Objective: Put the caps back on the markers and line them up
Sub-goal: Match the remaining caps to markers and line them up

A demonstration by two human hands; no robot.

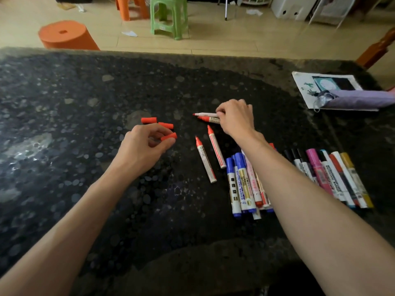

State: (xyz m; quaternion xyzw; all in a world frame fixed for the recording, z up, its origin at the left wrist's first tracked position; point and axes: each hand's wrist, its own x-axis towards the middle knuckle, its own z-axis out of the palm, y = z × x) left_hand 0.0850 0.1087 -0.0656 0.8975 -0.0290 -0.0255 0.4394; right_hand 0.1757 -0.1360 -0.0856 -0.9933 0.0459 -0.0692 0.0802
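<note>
on the table, the right hand curls its fingers round two open markers. two loose markers lie beside the capped row. the left hand pinches a cap, with spare caps just beyond. the plastic is probably light, stiff and smooth, best held mid-barrel.

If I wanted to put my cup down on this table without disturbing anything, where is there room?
The wide left side of the table, left of the loose red caps, is bare, as is the near stretch between the forearms. Crowded on the right: capped marker rows, uncapped markers, and the purple pouch.
</note>
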